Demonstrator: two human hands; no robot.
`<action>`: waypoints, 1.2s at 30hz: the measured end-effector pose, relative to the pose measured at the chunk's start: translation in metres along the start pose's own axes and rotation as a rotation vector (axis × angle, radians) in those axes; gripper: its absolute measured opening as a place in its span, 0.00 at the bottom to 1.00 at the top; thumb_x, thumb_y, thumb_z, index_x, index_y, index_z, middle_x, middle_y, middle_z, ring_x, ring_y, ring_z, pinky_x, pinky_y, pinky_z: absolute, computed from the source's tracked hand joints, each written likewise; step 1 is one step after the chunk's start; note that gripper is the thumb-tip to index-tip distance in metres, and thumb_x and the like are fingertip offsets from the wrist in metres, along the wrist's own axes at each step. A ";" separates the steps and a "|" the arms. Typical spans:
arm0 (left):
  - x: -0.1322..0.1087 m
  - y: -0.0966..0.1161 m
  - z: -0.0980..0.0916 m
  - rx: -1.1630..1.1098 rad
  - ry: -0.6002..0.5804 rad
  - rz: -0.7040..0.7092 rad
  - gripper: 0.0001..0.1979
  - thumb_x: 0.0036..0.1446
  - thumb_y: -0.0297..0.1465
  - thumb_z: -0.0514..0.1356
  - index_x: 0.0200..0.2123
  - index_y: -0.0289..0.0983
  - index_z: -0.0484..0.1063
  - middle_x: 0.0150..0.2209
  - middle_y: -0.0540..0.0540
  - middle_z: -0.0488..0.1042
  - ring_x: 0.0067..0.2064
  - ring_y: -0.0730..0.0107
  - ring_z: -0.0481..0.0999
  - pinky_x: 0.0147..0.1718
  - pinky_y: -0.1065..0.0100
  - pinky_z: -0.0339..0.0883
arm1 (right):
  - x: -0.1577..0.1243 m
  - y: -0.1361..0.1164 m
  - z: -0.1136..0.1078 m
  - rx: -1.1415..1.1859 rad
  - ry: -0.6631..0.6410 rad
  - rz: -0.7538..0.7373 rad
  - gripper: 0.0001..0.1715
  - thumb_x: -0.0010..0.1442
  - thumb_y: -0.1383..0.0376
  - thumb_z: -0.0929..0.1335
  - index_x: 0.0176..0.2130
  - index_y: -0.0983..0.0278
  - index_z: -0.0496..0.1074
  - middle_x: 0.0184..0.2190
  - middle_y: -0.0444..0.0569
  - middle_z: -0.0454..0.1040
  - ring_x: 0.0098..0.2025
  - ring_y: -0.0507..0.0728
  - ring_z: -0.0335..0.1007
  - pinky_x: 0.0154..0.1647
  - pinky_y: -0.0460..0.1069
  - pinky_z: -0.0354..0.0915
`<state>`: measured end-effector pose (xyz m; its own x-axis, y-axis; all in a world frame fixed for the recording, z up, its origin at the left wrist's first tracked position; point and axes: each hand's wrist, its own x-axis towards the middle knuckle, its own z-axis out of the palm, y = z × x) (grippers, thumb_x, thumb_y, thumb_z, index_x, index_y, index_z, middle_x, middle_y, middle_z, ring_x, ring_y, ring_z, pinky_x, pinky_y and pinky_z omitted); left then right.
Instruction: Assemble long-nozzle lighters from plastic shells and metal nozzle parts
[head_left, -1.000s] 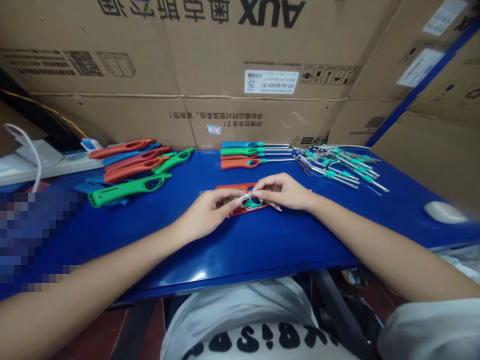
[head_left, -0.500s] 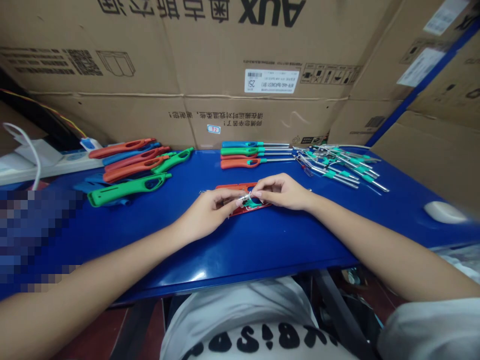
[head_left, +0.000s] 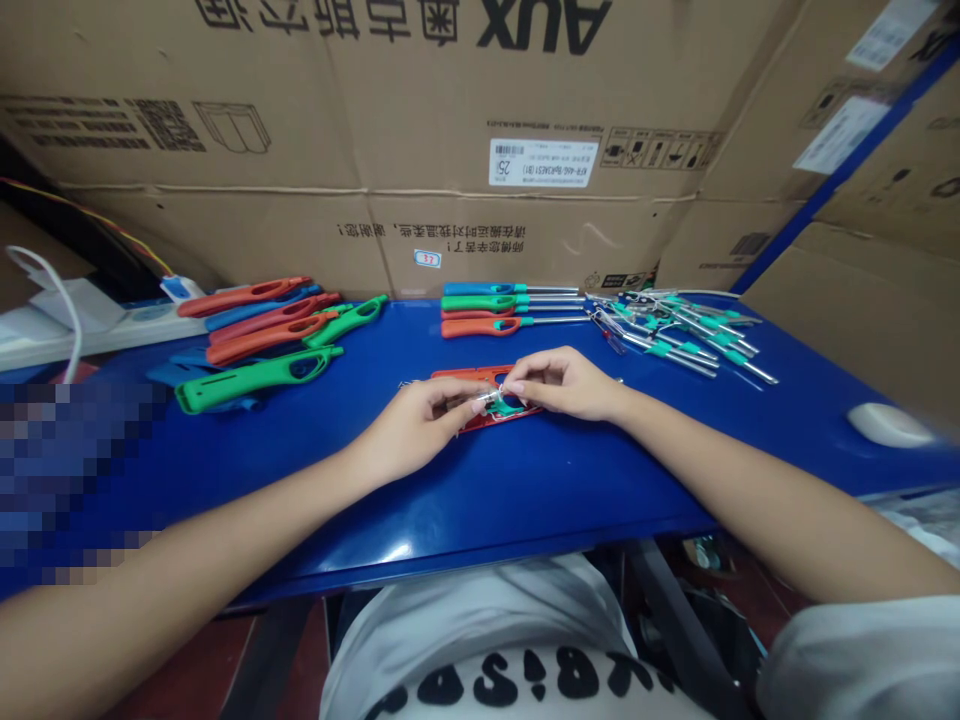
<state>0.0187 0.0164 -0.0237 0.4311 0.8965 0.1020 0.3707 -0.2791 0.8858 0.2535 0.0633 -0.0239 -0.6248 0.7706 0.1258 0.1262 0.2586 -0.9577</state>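
A red plastic lighter shell (head_left: 472,375) lies open on the blue table (head_left: 525,480) in front of me. My left hand (head_left: 416,425) and my right hand (head_left: 566,385) meet over it, both pinched on a small teal and metal insert (head_left: 499,402) that sits against the shell. Most of the shell is hidden under my fingers.
Red, blue and green lighter shells (head_left: 262,345) lie at the left. Assembled lighters (head_left: 502,305) lie in a row at the back middle, and a pile of teal-collared metal tubes (head_left: 682,330) at the back right. Cardboard boxes (head_left: 450,140) wall the rear. A white object (head_left: 889,425) rests at the right edge.
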 end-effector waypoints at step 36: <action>-0.002 -0.003 0.006 0.024 0.014 0.016 0.19 0.63 0.41 0.61 0.49 0.36 0.82 0.36 0.45 0.84 0.30 0.67 0.76 0.31 0.69 0.69 | -0.002 0.004 0.008 -0.054 0.043 0.054 0.23 0.55 0.49 0.75 0.33 0.67 0.76 0.25 0.46 0.75 0.26 0.50 0.66 0.27 0.46 0.62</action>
<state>0.0213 0.0131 -0.0290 0.4253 0.8967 0.1226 0.3837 -0.3013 0.8729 0.2488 0.0579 -0.0301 -0.5824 0.8084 0.0860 0.2009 0.2456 -0.9483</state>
